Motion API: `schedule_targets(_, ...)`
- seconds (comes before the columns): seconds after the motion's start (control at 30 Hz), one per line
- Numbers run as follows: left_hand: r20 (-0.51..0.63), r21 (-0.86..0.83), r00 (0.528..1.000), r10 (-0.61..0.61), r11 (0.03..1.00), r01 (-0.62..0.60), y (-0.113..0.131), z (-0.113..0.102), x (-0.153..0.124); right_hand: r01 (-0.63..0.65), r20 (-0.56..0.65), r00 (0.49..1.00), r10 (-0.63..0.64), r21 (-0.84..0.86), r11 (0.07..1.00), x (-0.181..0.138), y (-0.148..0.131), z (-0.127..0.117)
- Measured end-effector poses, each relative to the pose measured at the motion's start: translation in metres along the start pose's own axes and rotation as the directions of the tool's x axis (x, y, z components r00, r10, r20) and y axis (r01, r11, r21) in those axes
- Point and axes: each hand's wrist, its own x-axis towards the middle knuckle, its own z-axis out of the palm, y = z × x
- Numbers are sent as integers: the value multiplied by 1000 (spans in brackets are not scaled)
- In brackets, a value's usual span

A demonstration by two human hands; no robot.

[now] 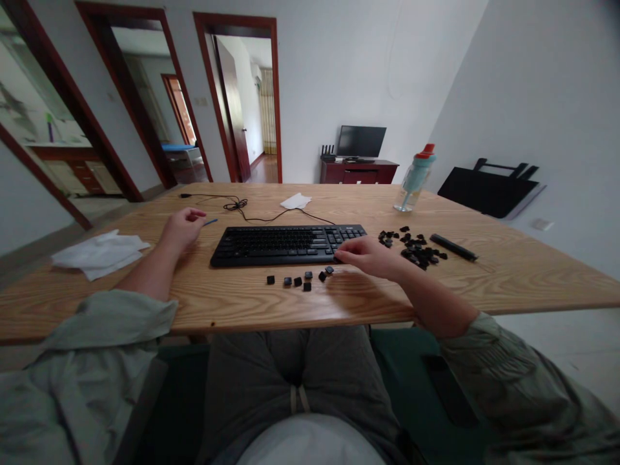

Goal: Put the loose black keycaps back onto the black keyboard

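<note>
A: Where did the hands lie on that long, pale wooden table (508,271)?

B: The right hand (371,256) rested palm down at the four o'clock corner of the flat black computer keyboard (288,245), its fingertips touching the front edge by the number pad; the fingers were loosely extended and close together; whether anything was pinched beneath them I could not tell, the view being small and dim there. The left hand (183,227) lay at nine o'clock of the keyboard, well apart from it, loosely curled, gripping nothing I could make out; a thin blue stick-like thing (210,221) lay just beside its fingertips.

A: And the loose keys?

B: A short row of small black square keycaps (299,279) sat on the table at six o'clock of the keyboard, near its front edge; the nearest of them lay just beside the right hand's fingertips. A larger scattered heap of black keycaps (415,248) lay at three o'clock of the keyboard, just past the right hand; a long narrow black bar (453,247) lay beyond that heap.

A: What else stood about?

B: A clear plastic bottle with a red cap (414,181) at two o'clock; a crumpled white tissue (295,201) at twelve, on the black cable (232,205); a folded white cloth (99,253) far off at nine.
</note>
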Motion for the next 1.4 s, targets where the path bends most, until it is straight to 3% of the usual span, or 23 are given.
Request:
schedule_targets(0.37, 18, -8, 1000, 6, 1000, -6, 8, -2, -5, -41, -20, 999, 51, 322, 946, -7, -24, 3)
schedule_targets(0.47, 22, -10, 1000, 9, 1000, -9, 8, -2, -4, -41, -25, 998, 53, 345, 938, -7, -24, 3)
schedule_targets(0.6, 23, -11, 1000, 4, 1000, -4, 6, -1, -3, -37, -43, 998, 48, 225, 974, -7, -18, -3)
schedule_targets(0.7, 16, -7, 1000, 1, 1000, -1, 5, -1, -3, -45, -79, 996, 38, -85, 995, -15, -3, -17)
schedule_targets(0.8, 17, -3, 1000, 3, 1000, -3, 5, 0, -3, -59, -106, 994, 16, -417, 907, -30, 23, -35)
schedule_targets(0.87, 21, -2, 1000, 6, 1000, -6, 5, -1, -2, -62, -111, 994, 6, -512, 857, -41, 43, -49)
schedule_targets(1.03, 28, 0, 1000, 10, 1000, -10, 1, 0, 2, -171, -194, 978, 81, -511, 842, -53, 87, -81)
schedule_targets(1.27, 27, 23, 1000, 10, 1000, -11, -1, -1, 3, -370, -384, 903, 191, -473, 800, -29, 124, -112)
schedule_targets(1.4, 33, 38, 999, 5, 999, -6, 2, -2, 1, -421, -342, 898, 279, -478, 770, -22, 136, -119)
